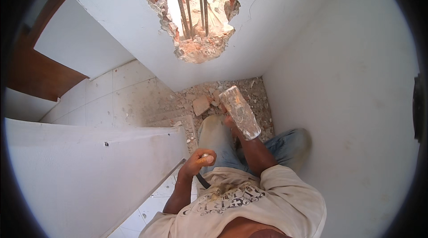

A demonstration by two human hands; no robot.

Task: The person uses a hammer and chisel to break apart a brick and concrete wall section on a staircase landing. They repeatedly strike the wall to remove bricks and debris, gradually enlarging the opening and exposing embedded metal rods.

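Observation:
My right hand (229, 122) is closed, mostly hidden behind the hammer head, and holds a sledgehammer (240, 112) raised in front of my knees. Its blocky metal head is worn and scuffed; the handle is largely out of sight. Closer to my body, my left hand (200, 161) is wrapped in a fist around a chisel. A small worn end pokes out by the thumb, and the chisel's dark shaft (203, 181) shows below the fist. Ahead of both hands is a jagged hole (200, 53) broken through the white wall, with several upright steel reinforcing bars (205, 6) standing in it.
Broken brick and rubble (256, 95) cover the floor under the hole, with a larger brick piece (201, 105) among them. A white wall (347, 82) rises close on my right. A low white partition (98, 157) stands at my left, beyond it tiled floor (100, 88) and brown wood (44, 75).

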